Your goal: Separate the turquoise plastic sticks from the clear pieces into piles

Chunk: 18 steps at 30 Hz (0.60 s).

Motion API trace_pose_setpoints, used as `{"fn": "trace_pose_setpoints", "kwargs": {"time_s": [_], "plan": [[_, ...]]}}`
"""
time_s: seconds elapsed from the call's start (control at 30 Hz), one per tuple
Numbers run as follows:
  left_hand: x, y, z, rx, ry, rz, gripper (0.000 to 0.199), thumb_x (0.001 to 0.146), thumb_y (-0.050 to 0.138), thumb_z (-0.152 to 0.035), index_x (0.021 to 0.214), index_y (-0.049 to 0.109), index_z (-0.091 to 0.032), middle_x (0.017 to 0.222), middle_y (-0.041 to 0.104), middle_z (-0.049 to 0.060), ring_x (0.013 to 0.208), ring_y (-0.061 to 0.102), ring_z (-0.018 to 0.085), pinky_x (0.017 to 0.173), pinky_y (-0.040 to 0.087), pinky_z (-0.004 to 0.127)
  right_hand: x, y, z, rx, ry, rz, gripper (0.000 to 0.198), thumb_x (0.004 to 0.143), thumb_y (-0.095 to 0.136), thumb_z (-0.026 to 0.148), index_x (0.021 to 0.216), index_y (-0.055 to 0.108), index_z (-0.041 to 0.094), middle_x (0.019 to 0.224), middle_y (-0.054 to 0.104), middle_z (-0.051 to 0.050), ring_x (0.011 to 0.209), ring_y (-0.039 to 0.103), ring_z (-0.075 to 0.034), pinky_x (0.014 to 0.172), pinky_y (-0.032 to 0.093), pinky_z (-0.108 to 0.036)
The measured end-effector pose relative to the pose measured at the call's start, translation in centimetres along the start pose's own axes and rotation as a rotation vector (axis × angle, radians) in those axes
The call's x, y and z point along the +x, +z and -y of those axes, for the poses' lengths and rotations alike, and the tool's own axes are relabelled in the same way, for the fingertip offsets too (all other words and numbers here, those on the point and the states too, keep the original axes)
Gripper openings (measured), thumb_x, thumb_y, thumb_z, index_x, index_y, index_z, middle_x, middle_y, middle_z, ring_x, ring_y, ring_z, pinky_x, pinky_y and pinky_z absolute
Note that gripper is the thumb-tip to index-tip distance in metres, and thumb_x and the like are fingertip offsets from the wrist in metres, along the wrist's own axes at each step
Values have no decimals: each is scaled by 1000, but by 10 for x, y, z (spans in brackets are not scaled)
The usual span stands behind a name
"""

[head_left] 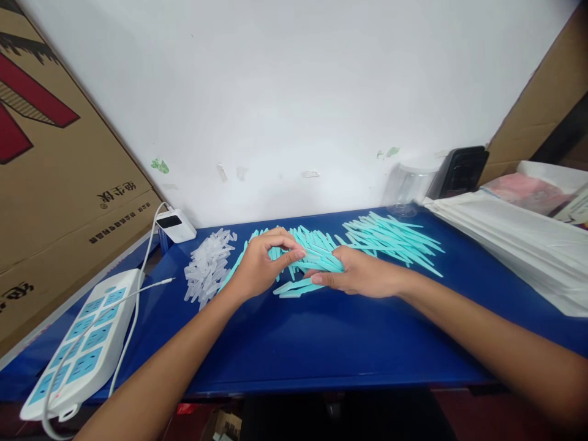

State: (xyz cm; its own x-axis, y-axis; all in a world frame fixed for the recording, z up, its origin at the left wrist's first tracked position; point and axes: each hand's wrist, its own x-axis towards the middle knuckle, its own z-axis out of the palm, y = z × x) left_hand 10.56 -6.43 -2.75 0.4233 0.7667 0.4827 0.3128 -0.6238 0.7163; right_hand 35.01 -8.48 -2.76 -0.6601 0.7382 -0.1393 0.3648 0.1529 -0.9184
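My right hand [356, 272] is wrapped round a bunch of slim teal eyebrow razors [321, 258], thumb on the near side. At the left end of that bunch, my left hand [264, 260] is closed, its thumb and fingertips pinched together; what lies between them is too small to make out. Behind and under both hands spreads a row of the same razors. A few loose razors [294, 288] lie just below the held bunch. To the left is a heap of small clear plastic caps [209, 263]. Another pile of teal razors [395, 239] fans out at the right.
On the blue table [294, 349], a white power strip [92, 343] with cables and a small white device [176, 225] sit left. A clear jar [407, 190] stands at the back right, beside white packaging [514, 239]. A cardboard box [68, 171] borders the left.
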Motion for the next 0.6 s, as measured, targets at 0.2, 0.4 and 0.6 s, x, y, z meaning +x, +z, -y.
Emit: {"fn": "trace_pose_setpoints", "kwargs": {"time_s": [0.2,0.4,0.6], "plan": [[0,2,1,-67,-10,-8,23,92,77,-43,82,77,-22,87,70,6,83,65,21,79,53,37,1,6,-2,7,27,-74,52,81,75,69,77,55,21,61,41,6,50,35,-8,45,27,-23],[6,-8,11,10,-1,-47,23,95,73,-43,95,79,-21,97,74,7,90,69,21,83,54,33,1,0,-2,-86,41,-138,59,88,66,73,68,51,20,56,39,6,50,35,-9,48,34,-23],[13,-75,58,717,-117,-219,30,100,60,-41,106,77,-18,90,73,8,87,67,25,86,51,37,0,-7,-6,136,129,-237,62,90,61,75,119,70,21,87,67,-4,70,60,-15,77,59,-28]]}}
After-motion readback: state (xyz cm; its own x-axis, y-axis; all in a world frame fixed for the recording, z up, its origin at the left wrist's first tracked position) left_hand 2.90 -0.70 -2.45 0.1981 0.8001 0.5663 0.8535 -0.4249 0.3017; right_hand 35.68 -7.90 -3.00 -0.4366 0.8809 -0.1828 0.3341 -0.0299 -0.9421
